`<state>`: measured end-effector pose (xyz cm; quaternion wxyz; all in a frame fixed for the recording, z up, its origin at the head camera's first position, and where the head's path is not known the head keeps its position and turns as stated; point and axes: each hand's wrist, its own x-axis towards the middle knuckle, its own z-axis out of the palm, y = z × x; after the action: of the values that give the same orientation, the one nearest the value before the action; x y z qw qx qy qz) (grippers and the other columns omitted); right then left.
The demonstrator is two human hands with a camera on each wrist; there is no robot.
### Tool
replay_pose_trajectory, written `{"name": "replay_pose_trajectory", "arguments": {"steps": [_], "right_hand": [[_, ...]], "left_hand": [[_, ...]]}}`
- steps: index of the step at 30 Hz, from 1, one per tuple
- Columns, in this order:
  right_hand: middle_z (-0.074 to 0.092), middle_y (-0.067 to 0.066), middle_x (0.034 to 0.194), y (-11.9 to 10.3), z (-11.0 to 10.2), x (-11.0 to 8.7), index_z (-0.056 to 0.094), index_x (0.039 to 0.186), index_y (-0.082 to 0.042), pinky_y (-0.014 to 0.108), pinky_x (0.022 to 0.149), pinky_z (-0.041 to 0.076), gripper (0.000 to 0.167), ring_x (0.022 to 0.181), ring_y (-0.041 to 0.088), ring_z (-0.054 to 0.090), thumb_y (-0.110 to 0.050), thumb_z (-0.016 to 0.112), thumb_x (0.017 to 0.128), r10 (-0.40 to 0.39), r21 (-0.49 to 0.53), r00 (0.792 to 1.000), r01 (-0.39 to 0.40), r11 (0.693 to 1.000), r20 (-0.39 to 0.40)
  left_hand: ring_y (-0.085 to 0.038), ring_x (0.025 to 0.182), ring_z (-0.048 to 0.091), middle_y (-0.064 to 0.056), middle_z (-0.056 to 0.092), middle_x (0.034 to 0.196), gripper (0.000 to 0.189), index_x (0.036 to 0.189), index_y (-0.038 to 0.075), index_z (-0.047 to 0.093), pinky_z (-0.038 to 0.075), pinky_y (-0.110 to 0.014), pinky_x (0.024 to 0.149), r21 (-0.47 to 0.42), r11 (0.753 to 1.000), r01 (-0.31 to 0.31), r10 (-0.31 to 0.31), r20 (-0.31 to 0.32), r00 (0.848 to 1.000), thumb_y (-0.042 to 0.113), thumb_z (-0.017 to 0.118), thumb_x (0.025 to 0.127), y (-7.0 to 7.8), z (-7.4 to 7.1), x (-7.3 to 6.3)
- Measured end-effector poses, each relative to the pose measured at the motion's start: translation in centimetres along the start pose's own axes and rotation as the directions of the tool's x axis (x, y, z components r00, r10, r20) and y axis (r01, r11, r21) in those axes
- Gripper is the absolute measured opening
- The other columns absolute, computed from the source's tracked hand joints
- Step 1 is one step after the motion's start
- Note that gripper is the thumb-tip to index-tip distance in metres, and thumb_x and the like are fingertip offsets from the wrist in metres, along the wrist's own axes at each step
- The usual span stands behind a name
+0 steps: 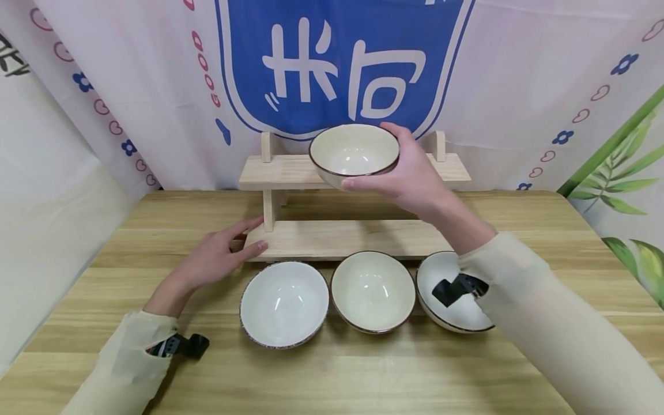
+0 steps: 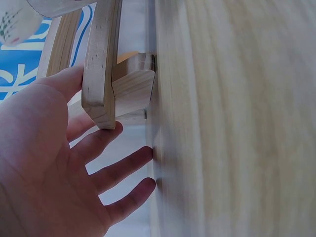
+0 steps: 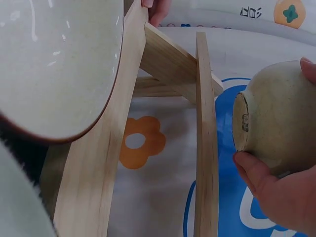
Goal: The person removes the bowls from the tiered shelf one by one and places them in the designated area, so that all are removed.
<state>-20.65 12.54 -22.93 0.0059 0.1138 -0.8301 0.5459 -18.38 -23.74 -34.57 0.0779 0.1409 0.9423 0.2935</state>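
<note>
My right hand (image 1: 410,176) grips a cream bowl (image 1: 353,151) with a brown rim, thumb low on its side and fingers round the far side. The bowl is just above the upper board of a wooden two-tier shelf (image 1: 342,236); in the right wrist view a gap shows between the bowl's base (image 3: 241,122) and that board (image 3: 206,148). My left hand (image 1: 220,253) holds the left end of the lower board (image 2: 101,64) between thumb and fingers. The other fingers (image 2: 123,170) reach out to the tabletop.
In front of the shelf stand a white bowl (image 1: 284,305), a cream bowl (image 1: 373,292) and a white bowl (image 1: 441,288) partly hidden by my right sleeve. Wooden pegs (image 1: 267,147) rise from the upper board's back. A printed curtain (image 1: 181,132) hangs behind the table (image 1: 337,380).
</note>
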Motion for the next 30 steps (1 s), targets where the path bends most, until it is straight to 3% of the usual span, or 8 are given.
{"name": "replay_pose_trajectory", "arguments": {"steps": [10, 18, 25, 30], "right_hand": [[0.037, 0.008, 0.166, 0.9, -3.1, -3.0, 0.02, 0.169, -0.018, 0.042, 0.117, 0.05, 0.118, 0.141, 0.025, 0.052, -0.024, 0.096, 0.079, 0.012, -0.002, 1.0, -0.012, 1.0, 0.013], [0.043, 0.005, 0.157, 2.2, -5.6, -5.4, 0.025, 0.167, -0.021, 0.016, 0.096, 0.057, 0.109, 0.129, 0.022, 0.059, -0.013, 0.093, 0.082, 0.008, 0.023, 1.0, -0.008, 1.0, 0.008], [0.043, 0.003, 0.155, 3.6, -7.9, -7.3, 0.025, 0.167, -0.024, 0.014, 0.092, 0.057, 0.109, 0.122, 0.017, 0.06, -0.008, 0.092, 0.082, 0.033, -0.029, 0.999, -0.034, 0.999, -0.036], [0.045, 0.002, 0.15, 4.9, -9.3, -8.4, 0.03, 0.164, -0.021, 0.015, 0.09, 0.059, 0.107, 0.12, 0.016, 0.062, 0.008, 0.089, 0.079, 0.008, 0.07, 0.998, -0.004, 0.998, -0.061]], "left_hand": [[-0.045, 0.138, 0.061, -0.026, 0.055, 0.156, 0.076, 0.168, 0.025, 0.033, 0.053, -0.063, 0.108, -0.002, 1.0, 0.008, -0.008, 0.009, 1.0, 0.062, 0.055, 0.105, 0.0, 0.0, 0.0], [-0.046, 0.138, 0.061, -0.027, 0.054, 0.157, 0.076, 0.168, 0.023, 0.034, 0.053, -0.062, 0.107, -0.001, 1.0, -0.001, 0.001, 0.01, 1.0, 0.06, 0.055, 0.106, 0.1, 0.1, 0.1], [-0.046, 0.137, 0.061, -0.028, 0.054, 0.156, 0.075, 0.168, 0.02, 0.034, 0.055, -0.06, 0.105, -0.013, 1.0, -0.003, 0.003, 0.006, 1.0, 0.058, 0.056, 0.107, 0.1, 0.0, 0.0], [-0.046, 0.137, 0.061, -0.027, 0.052, 0.158, 0.075, 0.168, 0.02, 0.034, 0.055, -0.061, 0.106, -0.017, 1.0, -0.01, 0.01, 0.002, 1.0, 0.057, 0.056, 0.107, 0.0, 0.0, -0.1]]}}
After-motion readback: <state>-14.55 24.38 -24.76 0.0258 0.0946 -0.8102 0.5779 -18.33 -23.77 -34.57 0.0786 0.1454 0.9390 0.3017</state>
